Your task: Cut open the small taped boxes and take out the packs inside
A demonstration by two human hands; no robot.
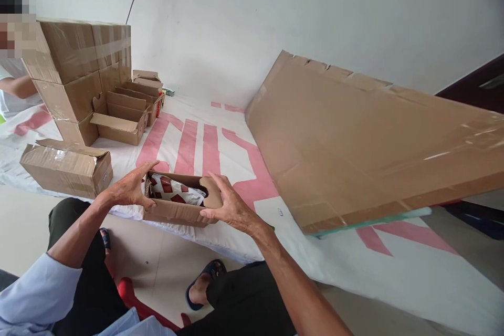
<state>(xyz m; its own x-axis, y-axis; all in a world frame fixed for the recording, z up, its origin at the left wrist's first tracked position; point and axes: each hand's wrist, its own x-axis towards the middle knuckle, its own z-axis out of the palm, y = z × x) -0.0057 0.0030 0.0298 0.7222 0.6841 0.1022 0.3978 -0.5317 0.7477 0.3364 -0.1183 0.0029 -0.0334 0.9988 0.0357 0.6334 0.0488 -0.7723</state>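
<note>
— Room around it? 
— Cardboard sheet [374, 147] leans near my right; sealed carton [66, 167] sits left.
— Grip? 
— My left hand [128, 189] and right hand [228, 205] clasp the small open box [177, 210] at the mat's [205, 147] edge, red-white packet [173, 191] inside.

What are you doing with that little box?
A seated person holds a small open cardboard box at the edge of a white sheet with pink markings. The left hand grips its left end and the right hand its right end. Inside lies a white packet with red shapes. A closed taped carton sits to the left, with stacked cartons and open empty boxes behind. A big cardboard sheet leans on the right.
</note>
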